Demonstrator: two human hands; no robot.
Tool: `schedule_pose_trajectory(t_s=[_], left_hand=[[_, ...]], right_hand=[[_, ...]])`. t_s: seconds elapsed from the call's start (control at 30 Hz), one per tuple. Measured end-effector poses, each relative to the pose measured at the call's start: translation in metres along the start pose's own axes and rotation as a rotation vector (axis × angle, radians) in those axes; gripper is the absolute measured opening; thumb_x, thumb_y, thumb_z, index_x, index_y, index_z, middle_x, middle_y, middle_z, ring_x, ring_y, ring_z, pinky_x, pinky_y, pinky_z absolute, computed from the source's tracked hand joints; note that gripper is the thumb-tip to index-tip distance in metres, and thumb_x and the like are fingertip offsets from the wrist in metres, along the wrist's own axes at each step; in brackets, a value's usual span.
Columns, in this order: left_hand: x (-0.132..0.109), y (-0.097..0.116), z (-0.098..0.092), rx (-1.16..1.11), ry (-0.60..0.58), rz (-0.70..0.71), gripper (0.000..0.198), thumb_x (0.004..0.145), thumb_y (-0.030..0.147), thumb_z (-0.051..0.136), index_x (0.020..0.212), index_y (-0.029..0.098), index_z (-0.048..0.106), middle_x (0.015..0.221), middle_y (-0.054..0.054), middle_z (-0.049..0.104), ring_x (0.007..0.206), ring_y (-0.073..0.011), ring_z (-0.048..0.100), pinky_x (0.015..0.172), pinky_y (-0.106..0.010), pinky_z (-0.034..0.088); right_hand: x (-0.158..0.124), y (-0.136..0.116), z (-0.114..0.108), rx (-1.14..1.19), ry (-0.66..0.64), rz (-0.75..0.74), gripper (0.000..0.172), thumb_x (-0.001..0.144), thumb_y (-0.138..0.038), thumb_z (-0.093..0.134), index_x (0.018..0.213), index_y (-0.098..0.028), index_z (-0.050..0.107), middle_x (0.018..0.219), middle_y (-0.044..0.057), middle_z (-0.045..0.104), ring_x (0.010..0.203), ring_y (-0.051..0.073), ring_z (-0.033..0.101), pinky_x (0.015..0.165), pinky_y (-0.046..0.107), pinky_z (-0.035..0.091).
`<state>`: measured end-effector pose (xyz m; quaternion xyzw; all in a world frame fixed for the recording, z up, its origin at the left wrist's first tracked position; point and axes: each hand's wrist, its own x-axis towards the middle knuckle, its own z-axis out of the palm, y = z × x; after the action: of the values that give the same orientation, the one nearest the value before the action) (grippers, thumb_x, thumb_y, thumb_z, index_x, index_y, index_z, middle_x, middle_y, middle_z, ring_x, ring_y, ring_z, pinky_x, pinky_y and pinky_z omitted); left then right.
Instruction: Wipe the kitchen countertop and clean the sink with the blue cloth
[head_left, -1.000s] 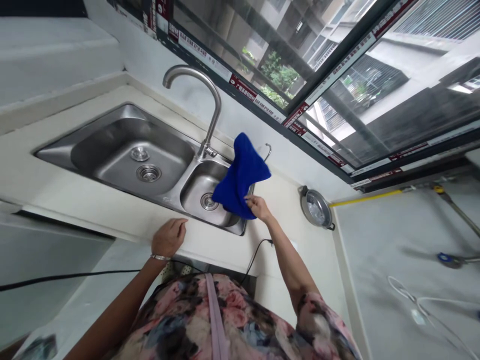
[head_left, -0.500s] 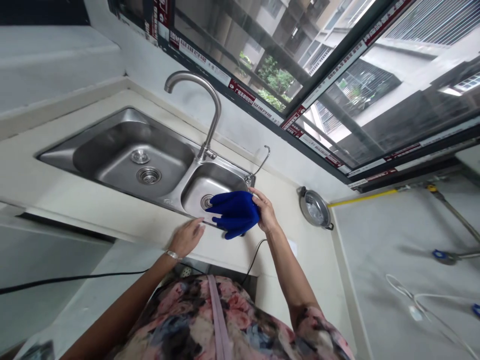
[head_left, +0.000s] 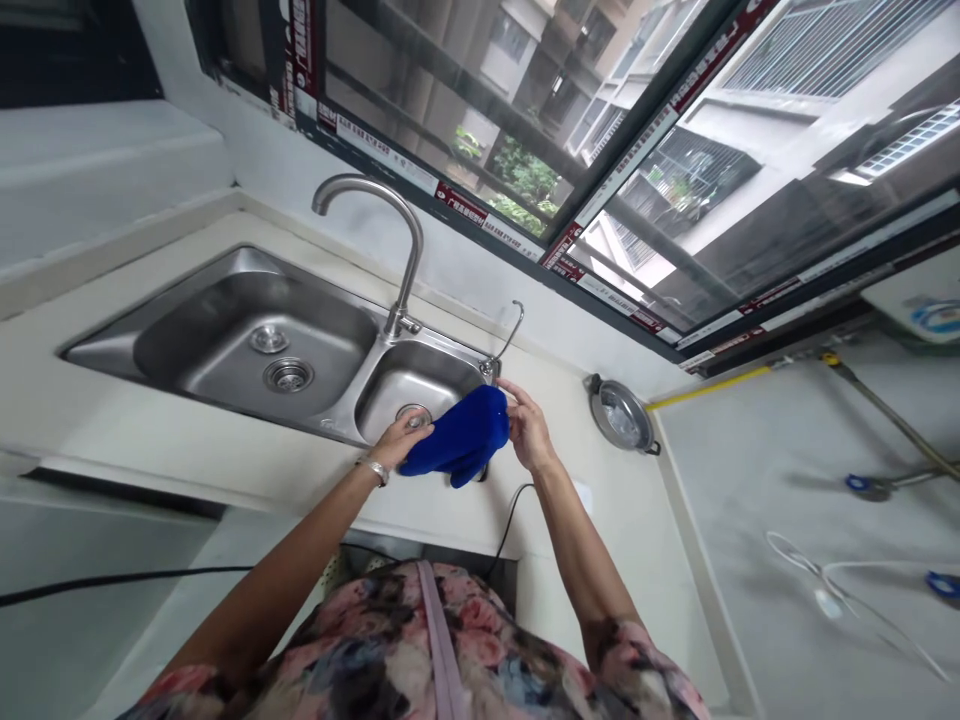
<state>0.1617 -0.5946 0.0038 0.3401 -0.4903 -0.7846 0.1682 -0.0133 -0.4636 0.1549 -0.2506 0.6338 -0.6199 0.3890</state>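
Observation:
A bright blue cloth [head_left: 459, 438], bunched with loose folds, hangs between my hands over the front edge of the small sink basin [head_left: 375, 385]. My left hand [head_left: 401, 440] is closed on its left end, thumb on top. At the other end, my right hand [head_left: 527, 428] pinches the cloth's right edge, its index finger stretched out toward the small tap. Part of the basin and its front rim is hidden behind the cloth and my left hand.
The large basin [head_left: 217, 325] lies to the left, with a drain and a strainer in it. A tall faucet [head_left: 411, 250] rises between the basins, and a thin small tap [head_left: 517, 325] stands at the right. A metal pot [head_left: 621, 415] sits farther right, below the window.
My left hand has moved up and right from the counter edge and taken hold of the cloth's left end. The cloth's loose ends are now gathered together. The view has shifted slightly.

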Motion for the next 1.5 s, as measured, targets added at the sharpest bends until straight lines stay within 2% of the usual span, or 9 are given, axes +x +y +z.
schedule_pose_trajectory(t_s=[0.23, 0.37, 0.47, 0.53, 0.63, 0.83, 1.1, 1.3, 1.5], left_hand=[[0.004, 0.014, 0.002, 0.175, 0.019, 0.143, 0.057, 0.059, 0.064, 0.086, 0.094, 0.021, 0.076, 0.109, -0.01, 0.075, 0.113, -0.0336, 0.068, 0.103, -0.045, 0.054], [-0.007, 0.035, 0.013, 0.337, 0.142, 0.449, 0.05, 0.078, 0.053, 0.075, 0.116, 0.021, 0.071, 0.153, -0.012, 0.054, 0.143, -0.0331, 0.048, 0.124, -0.044, 0.037], [-0.016, 0.046, 0.029, 0.292, -0.007, 0.555, 0.059, 0.092, 0.053, 0.059, 0.14, 0.021, 0.059, 0.154, -0.012, 0.055, 0.144, -0.0299, 0.049, 0.124, -0.044, 0.036], [-0.019, 0.047, 0.039, 0.27, -0.084, 0.529, 0.058, 0.092, 0.054, 0.059, 0.14, 0.022, 0.06, 0.141, -0.011, 0.065, 0.135, -0.0292, 0.057, 0.119, -0.042, 0.041], [-0.017, 0.041, 0.043, 0.345, -0.042, 0.449, 0.049, 0.086, 0.058, 0.066, 0.118, 0.021, 0.072, 0.113, -0.009, 0.075, 0.11, -0.0297, 0.068, 0.104, -0.041, 0.05], [-0.013, 0.026, 0.036, 0.236, -0.222, 0.219, 0.049, 0.079, 0.066, 0.073, 0.09, 0.018, 0.078, 0.086, -0.005, 0.075, 0.082, -0.0236, 0.068, 0.08, -0.034, 0.053], [-0.016, 0.015, 0.036, 0.271, -0.023, 0.244, 0.049, 0.069, 0.066, 0.082, 0.093, 0.023, 0.082, 0.091, -0.004, 0.078, 0.091, -0.0261, 0.069, 0.088, -0.034, 0.053], [-0.017, 0.018, 0.031, 0.191, 0.189, 0.222, 0.051, 0.072, 0.068, 0.076, 0.093, 0.021, 0.08, 0.089, -0.004, 0.076, 0.087, -0.0242, 0.067, 0.083, -0.034, 0.052], [-0.023, 0.025, 0.027, 0.079, -0.086, 0.012, 0.054, 0.066, 0.066, 0.083, 0.089, 0.016, 0.08, 0.08, -0.006, 0.075, 0.075, -0.023, 0.066, 0.071, -0.034, 0.052]], right_hand=[[-0.005, 0.004, -0.006, -0.074, -0.067, -0.089, 0.065, 0.067, -0.03, 0.073, 0.131, -0.025, 0.064, 0.087, -0.002, 0.072, 0.057, 0.009, 0.047, 0.05, 0.021, 0.034], [-0.007, 0.01, 0.001, -0.077, -0.138, -0.076, 0.067, 0.068, -0.037, 0.079, 0.131, -0.026, 0.062, 0.09, 0.0, 0.075, 0.065, 0.011, 0.058, 0.058, 0.022, 0.043], [-0.008, 0.016, 0.009, -0.082, -0.173, -0.021, 0.067, 0.066, -0.037, 0.081, 0.13, -0.026, 0.063, 0.088, -0.001, 0.075, 0.06, 0.01, 0.056, 0.057, 0.022, 0.042], [-0.007, 0.019, 0.012, -0.076, -0.176, 0.001, 0.067, 0.065, -0.036, 0.08, 0.128, -0.025, 0.064, 0.083, -0.002, 0.073, 0.055, 0.008, 0.05, 0.053, 0.021, 0.039], [-0.004, 0.023, 0.011, -0.078, -0.182, 0.042, 0.061, 0.065, -0.035, 0.08, 0.123, -0.022, 0.066, 0.071, -0.005, 0.068, 0.051, 0.007, 0.046, 0.05, 0.021, 0.036], [-0.002, 0.025, 0.006, -0.169, -0.231, 0.197, 0.043, 0.063, -0.027, 0.075, 0.105, -0.019, 0.069, 0.066, -0.005, 0.067, 0.047, 0.007, 0.045, 0.047, 0.02, 0.033], [-0.003, 0.03, 0.005, -0.168, -0.186, 0.248, 0.034, 0.062, -0.03, 0.075, 0.094, -0.019, 0.068, 0.058, -0.006, 0.062, 0.045, 0.008, 0.048, 0.045, 0.02, 0.037], [-0.002, 0.037, -0.004, -0.097, -0.018, 0.249, 0.037, 0.056, -0.034, 0.085, 0.085, -0.02, 0.065, 0.067, -0.001, 0.071, 0.054, 0.012, 0.059, 0.052, 0.024, 0.047], [0.003, 0.041, -0.002, -0.062, -0.04, 0.205, 0.037, 0.057, -0.034, 0.086, 0.086, -0.019, 0.068, 0.077, 0.002, 0.076, 0.06, 0.012, 0.061, 0.057, 0.024, 0.046]])
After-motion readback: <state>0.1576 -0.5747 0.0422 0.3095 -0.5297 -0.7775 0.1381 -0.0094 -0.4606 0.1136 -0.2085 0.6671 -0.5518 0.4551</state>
